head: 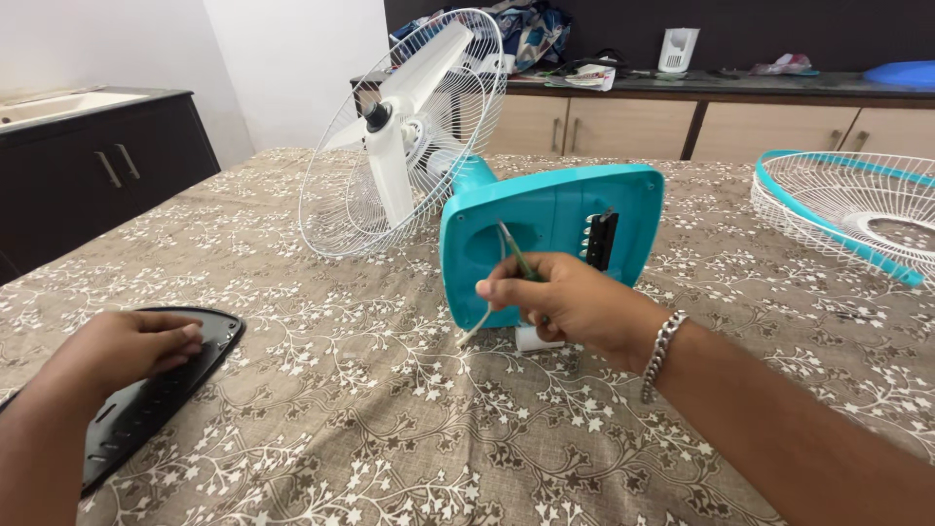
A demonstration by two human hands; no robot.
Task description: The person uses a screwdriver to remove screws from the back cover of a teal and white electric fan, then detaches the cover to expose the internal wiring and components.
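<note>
Glossy smooth turquoise plastic fan base (555, 219) stands on matt floral-printed cloth (390, 429); behind it, white-coated wire guard (336, 185); left of it, black matt plastic cover (146, 399).

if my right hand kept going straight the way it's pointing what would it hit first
Most likely the underside of the turquoise fan base: the right hand, pinching a thin tool, points up and left into it. Depth is unclear; the tip may already touch.
</note>
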